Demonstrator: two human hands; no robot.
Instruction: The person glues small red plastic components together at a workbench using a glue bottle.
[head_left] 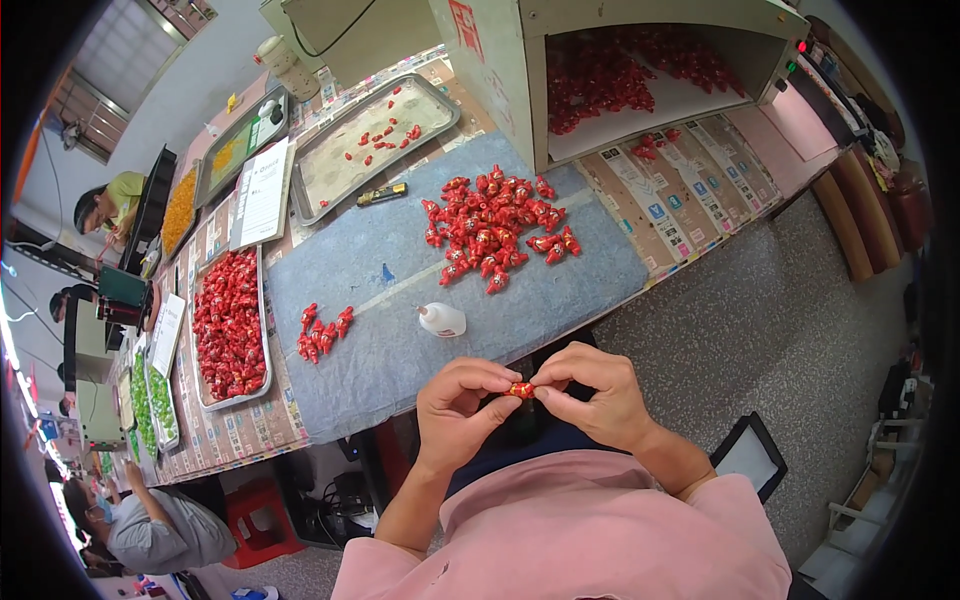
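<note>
Between my two hands, just off the front edge of the table, is a small red figurine (521, 390) with yellow marks. My left hand (462, 405) pinches its left end between thumb and fingertips. At the other end, the thumb and forefinger of my right hand (595, 390) grip it too. A white squeeze bottle (442, 320) with a narrow tip stands on the blue cloth (390, 330) just beyond my left hand. Farther off lies a heap of similar red figurines (490, 225), and a smaller group (322, 335) is at the left.
A tray heaped with red pieces (230, 325) sits at the left. Behind are a metal tray with a few red parts (330, 150), a marker-like tube (382, 194) and a paper sheet (262, 195). An open-fronted metal box (535, 90) holds more red pieces. Other people (165, 525) sit along the left.
</note>
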